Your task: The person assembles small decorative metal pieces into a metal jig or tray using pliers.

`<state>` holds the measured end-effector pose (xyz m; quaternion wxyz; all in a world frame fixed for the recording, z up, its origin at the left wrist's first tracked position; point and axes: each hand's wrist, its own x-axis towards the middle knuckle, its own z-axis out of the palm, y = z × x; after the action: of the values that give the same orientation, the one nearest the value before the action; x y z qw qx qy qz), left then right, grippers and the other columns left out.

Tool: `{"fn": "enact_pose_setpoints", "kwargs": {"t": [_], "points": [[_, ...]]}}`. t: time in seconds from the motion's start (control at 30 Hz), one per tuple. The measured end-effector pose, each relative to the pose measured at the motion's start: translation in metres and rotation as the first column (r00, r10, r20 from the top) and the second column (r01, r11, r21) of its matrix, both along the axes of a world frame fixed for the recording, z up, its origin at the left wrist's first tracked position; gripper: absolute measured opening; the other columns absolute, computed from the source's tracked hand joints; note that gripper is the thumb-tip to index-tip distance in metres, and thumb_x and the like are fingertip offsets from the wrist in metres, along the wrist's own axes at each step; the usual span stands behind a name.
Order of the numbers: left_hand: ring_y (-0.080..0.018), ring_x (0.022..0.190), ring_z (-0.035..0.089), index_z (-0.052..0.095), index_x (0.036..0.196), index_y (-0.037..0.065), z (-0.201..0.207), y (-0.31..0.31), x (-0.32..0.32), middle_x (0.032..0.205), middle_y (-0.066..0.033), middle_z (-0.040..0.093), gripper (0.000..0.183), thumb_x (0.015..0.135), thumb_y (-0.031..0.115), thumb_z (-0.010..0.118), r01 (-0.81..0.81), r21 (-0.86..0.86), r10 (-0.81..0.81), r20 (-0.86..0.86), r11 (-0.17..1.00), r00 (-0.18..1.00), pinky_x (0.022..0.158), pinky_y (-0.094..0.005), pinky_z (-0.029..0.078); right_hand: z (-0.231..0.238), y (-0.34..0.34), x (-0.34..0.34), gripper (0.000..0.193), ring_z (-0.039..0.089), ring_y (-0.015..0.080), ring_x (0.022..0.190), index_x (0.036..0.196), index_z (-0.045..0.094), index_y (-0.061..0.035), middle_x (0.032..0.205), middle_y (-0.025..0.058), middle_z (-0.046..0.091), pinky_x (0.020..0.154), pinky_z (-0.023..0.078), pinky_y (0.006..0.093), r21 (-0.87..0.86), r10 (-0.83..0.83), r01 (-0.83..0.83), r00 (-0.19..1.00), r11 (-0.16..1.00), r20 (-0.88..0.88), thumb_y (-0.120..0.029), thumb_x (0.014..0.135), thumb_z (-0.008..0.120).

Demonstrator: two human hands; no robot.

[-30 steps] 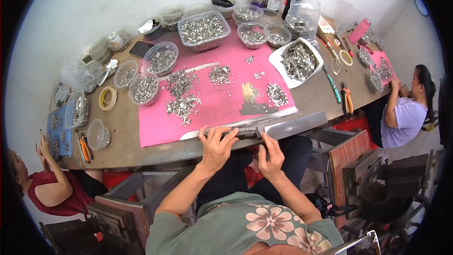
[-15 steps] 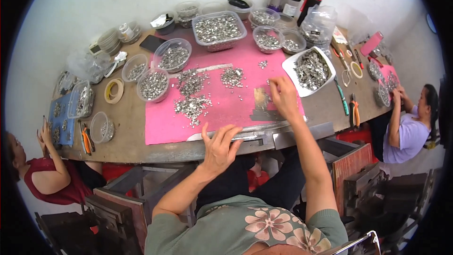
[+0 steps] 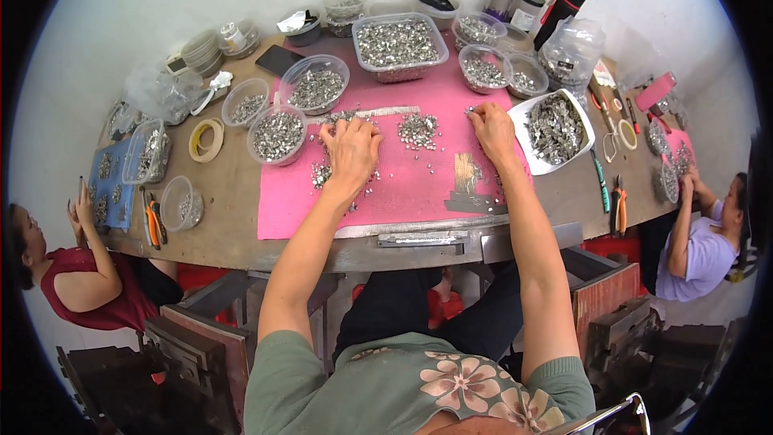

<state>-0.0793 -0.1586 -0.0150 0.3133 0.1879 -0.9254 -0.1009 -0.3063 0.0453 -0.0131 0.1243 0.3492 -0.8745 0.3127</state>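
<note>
My left hand lies palm down over a heap of small silvery metal pieces on a pink mat. Its fingers are slightly spread and bent, tips at the heap's far side; the palm hides what is under it. Further right, my right hand is closed in a pinch at the mat's far right, beside a white tray of darker metal flakes. A few bright bits show at its fingertips. Between the hands sits another small heap of metal pieces.
Clear tubs of metal pieces stand left of the mat, with a larger rectangular tub behind. Tape rolls, orange-handled pliers and a green-handled tool lie around. Co-workers sit at left and right.
My left hand has moved from the table's front edge forward onto the left heap. My right hand has reached further forward to the small far heap. The view has shifted slightly.
</note>
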Motion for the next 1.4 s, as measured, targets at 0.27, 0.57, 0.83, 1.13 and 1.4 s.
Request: {"fn": "enact_pose_setpoints", "kwargs": {"t": [0.27, 0.57, 0.83, 1.13, 1.4], "points": [[-0.0224, 0.092, 0.058, 0.073, 0.090, 0.013, 0.032, 0.036, 0.019, 0.085, -0.0028, 0.061, 0.005, 0.085, 0.012, 0.075, 0.287, -0.020, -0.288, -0.024, 0.958, 0.957, 0.100, -0.0482, 0.032, 0.010, 0.015, 0.008, 0.017, 0.067, 0.0429, 0.082, 0.089, 0.067, 0.0016, 0.088, 0.0233, 0.069, 0.078, 0.053, 0.0509, 0.057, 0.086, -0.082, 0.994, 0.995, -0.063, -0.016, 0.090, 0.069], [-0.0211, 0.088, 0.058, 0.075, 0.094, 0.012, 0.015, 0.077, 0.058, 0.083, -0.0015, 0.060, 0.013, 0.082, 0.012, 0.079, 0.347, 0.063, -0.348, 0.007, 0.936, 0.938, 0.098, -0.0457, 0.033, 0.028, 0.063, 0.139, 0.015, 0.065, 0.0366, 0.076, 0.086, 0.066, -0.0011, 0.080, 0.0160, 0.066, 0.073, 0.048, 0.0465, 0.137, 0.403, -0.413, 0.910, 0.900, 0.093, -0.014, 0.087, 0.073], [-0.0221, 0.087, 0.060, 0.069, 0.092, 0.009, 0.019, 0.085, 0.063, 0.086, -0.0021, 0.064, 0.010, 0.085, 0.010, 0.076, 0.321, 0.069, -0.324, 0.039, 0.944, 0.945, 0.096, -0.0430, 0.033, 0.019, 0.061, 0.150, 0.011, 0.060, 0.0333, 0.075, 0.095, 0.070, -0.0032, 0.080, 0.0116, 0.059, 0.074, 0.044, 0.0435, 0.068, 0.427, -0.422, 0.899, 0.904, -0.099, -0.009, 0.086, 0.073], [-0.0236, 0.086, 0.062, 0.065, 0.096, 0.001, 0.034, 0.093, 0.118, 0.091, -0.0095, 0.066, 0.007, 0.090, 0.000, 0.068, 0.316, 0.647, -0.352, -0.077, 0.694, 0.933, 0.077, -0.0352, 0.049, 0.024, 0.087, 0.165, 0.006, 0.068, 0.0166, 0.074, 0.093, 0.068, 0.0006, 0.080, 0.0080, 0.070, 0.068, 0.053, 0.0317, -0.333, 0.339, -0.202, 0.839, 0.921, 0.426, -0.004, 0.090, 0.070], [-0.0252, 0.089, 0.062, 0.063, 0.096, 0.000, 0.019, 0.102, 0.123, 0.097, -0.0104, 0.065, 0.011, 0.088, -0.002, 0.070, 0.422, 0.491, -0.381, -0.188, 0.762, 0.905, 0.080, -0.0350, 0.050, 0.012, 0.110, 0.179, 0.010, 0.062, 0.0097, 0.092, 0.105, 0.067, 0.0024, 0.100, 0.0016, 0.068, 0.086, 0.048, 0.0248, -0.491, 0.397, -0.050, 0.662, 0.870, 0.636, -0.004, 0.098, 0.068]]}}
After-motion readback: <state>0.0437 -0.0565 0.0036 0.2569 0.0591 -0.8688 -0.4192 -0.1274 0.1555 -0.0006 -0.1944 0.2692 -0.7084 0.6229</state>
